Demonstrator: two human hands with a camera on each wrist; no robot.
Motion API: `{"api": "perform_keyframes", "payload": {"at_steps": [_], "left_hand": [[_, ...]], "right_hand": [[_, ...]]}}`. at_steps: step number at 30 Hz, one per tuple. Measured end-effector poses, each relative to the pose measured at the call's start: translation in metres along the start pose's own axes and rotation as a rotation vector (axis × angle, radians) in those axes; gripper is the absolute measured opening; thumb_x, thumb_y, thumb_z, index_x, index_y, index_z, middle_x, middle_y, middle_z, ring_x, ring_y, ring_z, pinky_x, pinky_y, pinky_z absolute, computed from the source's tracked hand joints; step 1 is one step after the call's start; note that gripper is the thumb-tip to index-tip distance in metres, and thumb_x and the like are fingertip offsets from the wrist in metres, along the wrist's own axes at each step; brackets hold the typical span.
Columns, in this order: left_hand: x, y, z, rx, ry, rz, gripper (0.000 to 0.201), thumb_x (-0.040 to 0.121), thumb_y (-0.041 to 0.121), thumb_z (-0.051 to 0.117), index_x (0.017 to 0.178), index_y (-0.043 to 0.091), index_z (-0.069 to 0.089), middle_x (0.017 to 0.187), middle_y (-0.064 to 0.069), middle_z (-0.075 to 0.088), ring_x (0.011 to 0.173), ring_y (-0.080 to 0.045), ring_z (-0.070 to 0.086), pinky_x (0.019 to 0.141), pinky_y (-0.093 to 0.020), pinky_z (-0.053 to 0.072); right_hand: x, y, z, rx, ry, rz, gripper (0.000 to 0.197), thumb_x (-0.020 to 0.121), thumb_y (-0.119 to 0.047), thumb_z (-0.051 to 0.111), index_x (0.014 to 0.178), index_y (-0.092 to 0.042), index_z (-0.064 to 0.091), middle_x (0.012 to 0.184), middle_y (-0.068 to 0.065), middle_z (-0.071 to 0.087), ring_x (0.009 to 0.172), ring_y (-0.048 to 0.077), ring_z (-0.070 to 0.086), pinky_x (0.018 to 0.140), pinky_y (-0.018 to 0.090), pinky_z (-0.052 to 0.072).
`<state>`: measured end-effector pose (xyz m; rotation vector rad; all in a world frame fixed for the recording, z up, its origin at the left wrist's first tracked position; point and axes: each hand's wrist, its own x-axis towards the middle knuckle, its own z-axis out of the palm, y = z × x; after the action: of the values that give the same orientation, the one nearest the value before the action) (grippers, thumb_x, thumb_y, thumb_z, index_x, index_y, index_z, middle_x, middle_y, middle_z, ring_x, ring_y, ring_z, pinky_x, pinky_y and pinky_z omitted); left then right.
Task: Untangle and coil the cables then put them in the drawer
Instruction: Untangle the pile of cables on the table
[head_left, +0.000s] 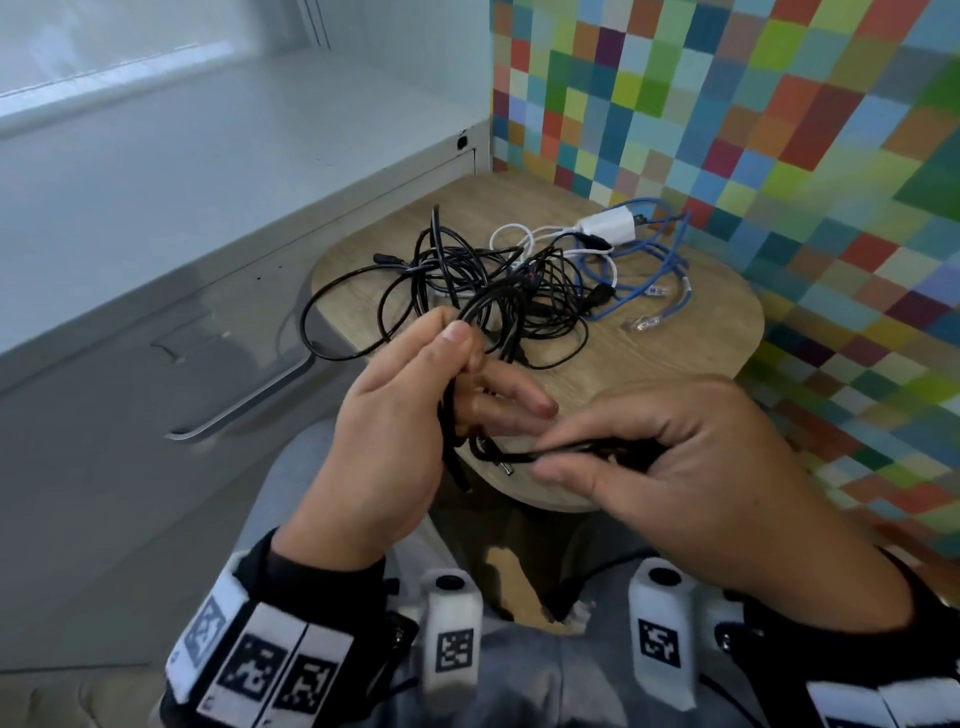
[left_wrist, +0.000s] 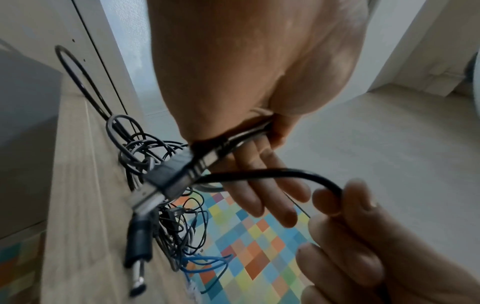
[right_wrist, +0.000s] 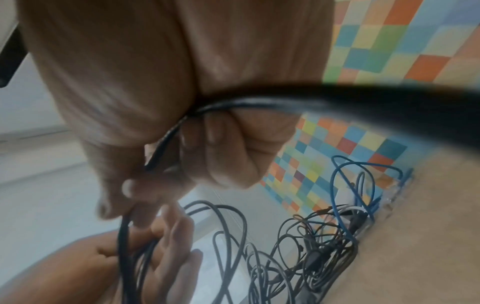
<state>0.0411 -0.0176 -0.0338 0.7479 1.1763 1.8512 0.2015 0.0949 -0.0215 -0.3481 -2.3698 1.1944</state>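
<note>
A black cable (head_left: 457, 415) is pinched under the thumb of the left hand (head_left: 395, 415), its other fingers extended, and is gripped by the curled right hand (head_left: 675, 452). Beyond both grips, the tangled cables (head_left: 467, 280) are spread on the wooden table (head_left: 675, 338).

Both hands, left (head_left: 384, 426) and right (head_left: 691, 467), are bare. Each wrist carries a black sleeve (head_left: 332, 566) with a band of white tags (head_left: 260, 660) printed with black square codes. A white camera block (head_left: 451, 634) with a dark lens and one such code sits at each wrist; grey trousers (head_left: 524, 675) show below.
</note>
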Motion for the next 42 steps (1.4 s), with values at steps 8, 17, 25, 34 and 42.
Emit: {"api": "perform_keyframes", "payload": {"at_steps": [8,17,25,34,42], "left_hand": [[-0.005,-0.011,0.004,0.109,-0.152,0.007,0.033,0.098,0.016,0.051,0.097,-0.017,0.049,0.110,-0.011,0.077,0.118,-0.029,0.067,0.105,-0.041,0.048],[0.003,0.001,-0.009,-0.242,0.015,0.158,0.027,0.103,0.021,0.035,0.081,0.010,0.046,0.094,-0.025,0.070,0.104,-0.045,0.070,0.101,-0.051,0.053],[-0.003,-0.015,0.009,0.466,-0.075,0.278,0.026,0.105,0.022,0.041,0.082,0.013,0.047,0.076,0.007,0.062,0.074,-0.011,0.058,0.071,-0.030,0.048],[0.000,-0.001,0.001,0.754,-0.046,0.082,0.036,0.102,0.034,0.050,0.071,0.031,0.069,0.051,0.016,0.043,0.049,-0.002,0.038,0.053,-0.024,0.029],[0.003,0.012,-0.021,0.289,-0.087,-0.269,0.042,0.091,0.034,0.048,0.057,0.011,0.057,0.055,-0.003,0.022,0.046,-0.014,0.015,0.045,-0.030,0.009]], "right_hand": [[0.003,0.009,0.009,-0.251,0.177,-0.127,0.009,0.085,-0.021,0.086,0.093,-0.024,0.084,0.091,-0.018,0.077,0.081,-0.006,0.069,0.071,0.018,0.054],[0.002,0.016,0.004,-0.317,0.288,-0.123,0.003,0.086,-0.020,0.085,0.084,-0.021,0.083,0.073,-0.011,0.073,0.065,0.007,0.065,0.057,0.030,0.051],[0.003,0.007,0.016,-0.271,0.249,-0.181,0.006,0.088,-0.022,0.085,0.094,-0.023,0.084,0.083,-0.014,0.075,0.071,0.000,0.066,0.062,0.023,0.052],[0.003,0.010,-0.014,-0.274,0.322,-0.129,0.010,0.085,-0.026,0.083,0.095,-0.027,0.081,0.082,-0.016,0.073,0.073,0.002,0.066,0.066,0.016,0.048],[0.008,0.029,-0.030,-0.579,0.421,-0.209,0.017,0.100,-0.028,0.066,0.111,-0.024,0.079,0.096,-0.008,0.074,0.087,0.024,0.059,0.079,0.052,0.046]]}}
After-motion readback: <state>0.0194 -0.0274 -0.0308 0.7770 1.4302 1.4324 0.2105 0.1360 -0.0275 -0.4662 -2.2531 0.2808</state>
